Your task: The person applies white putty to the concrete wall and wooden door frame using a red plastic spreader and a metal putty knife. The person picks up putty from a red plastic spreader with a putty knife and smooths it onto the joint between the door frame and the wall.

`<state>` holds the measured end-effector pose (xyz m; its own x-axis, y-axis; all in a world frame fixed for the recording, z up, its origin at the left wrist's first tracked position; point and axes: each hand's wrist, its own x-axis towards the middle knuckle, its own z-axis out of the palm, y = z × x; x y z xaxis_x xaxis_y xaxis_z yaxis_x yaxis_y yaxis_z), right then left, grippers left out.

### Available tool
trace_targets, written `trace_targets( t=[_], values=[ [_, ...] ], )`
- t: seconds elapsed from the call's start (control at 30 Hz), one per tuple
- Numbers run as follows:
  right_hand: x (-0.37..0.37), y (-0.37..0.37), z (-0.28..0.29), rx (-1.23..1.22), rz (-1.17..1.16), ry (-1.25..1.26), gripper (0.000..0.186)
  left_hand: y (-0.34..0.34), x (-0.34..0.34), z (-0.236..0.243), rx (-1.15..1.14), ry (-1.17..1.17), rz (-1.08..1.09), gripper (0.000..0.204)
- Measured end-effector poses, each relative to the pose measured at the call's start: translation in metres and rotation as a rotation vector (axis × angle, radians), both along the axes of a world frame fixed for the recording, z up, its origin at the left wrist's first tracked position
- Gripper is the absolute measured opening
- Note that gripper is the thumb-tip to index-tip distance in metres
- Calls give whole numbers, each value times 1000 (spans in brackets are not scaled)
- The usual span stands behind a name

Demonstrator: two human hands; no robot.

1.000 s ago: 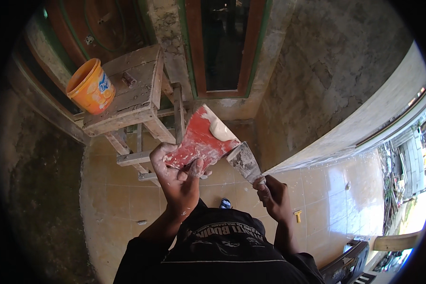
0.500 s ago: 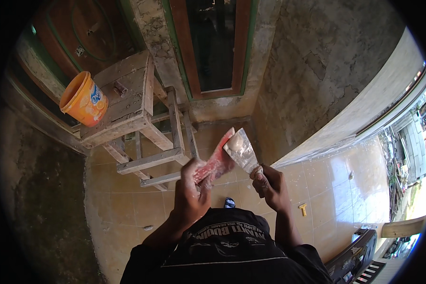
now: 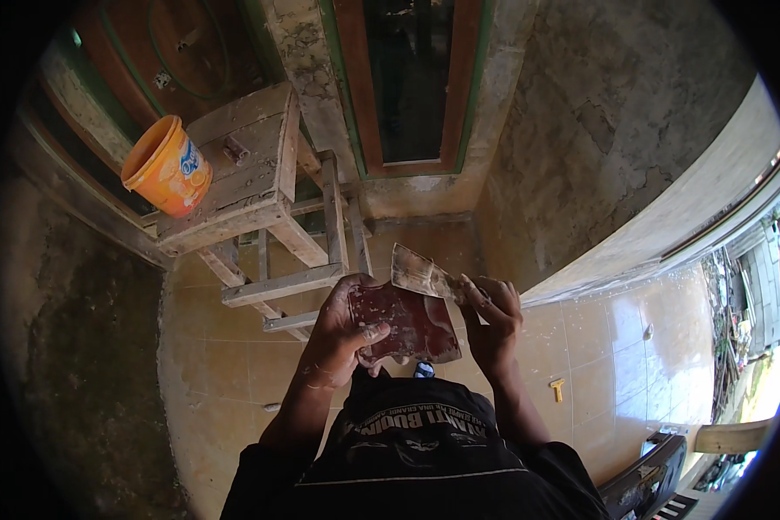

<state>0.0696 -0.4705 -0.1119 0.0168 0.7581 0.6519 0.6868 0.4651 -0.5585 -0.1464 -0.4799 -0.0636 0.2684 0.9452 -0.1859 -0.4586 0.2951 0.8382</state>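
A dark red flat plate [image 3: 418, 328], smeared with pale putty, is gripped at its left side by my left hand [image 3: 331, 334]. Its thumb lies across the plate's face, and other fingertips show below the edge. My right hand [image 3: 494, 322] is closed round the handle of a putty knife [image 3: 414, 272], whose wide, stained blade points up and left. The blade lies over the plate's upper edge; whether they touch I cannot tell. Whitish residue marks both hands.
At the left, an orange bucket [image 3: 169, 169] and a small cup-like object [image 3: 235, 149] stand on a worn wooden bench [image 3: 234, 204]. A yellow T-shaped tool [image 3: 557, 390] lies on the tiled floor [image 3: 529, 347]. A rough plastered wall [image 3: 598, 130] rises at the right, beside a narrow window [image 3: 410, 87].
The plate has turned from nearly edge-on to show its broad face. The knife's blade has swung left and flatter over it, and the pale lump on the blade no longer shows.
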Motion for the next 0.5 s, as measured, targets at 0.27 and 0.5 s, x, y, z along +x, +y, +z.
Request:
trace_targets(
  t=[0.27, 0.5],
  values=[
    [22, -10, -22, 20, -34, -2, 32, 8, -21, -1, 69, -96, 107, 54],
    [34, -36, 9, -649, 310, 779, 28, 8, -5, -8, 373, 302, 444, 55]
  ],
)
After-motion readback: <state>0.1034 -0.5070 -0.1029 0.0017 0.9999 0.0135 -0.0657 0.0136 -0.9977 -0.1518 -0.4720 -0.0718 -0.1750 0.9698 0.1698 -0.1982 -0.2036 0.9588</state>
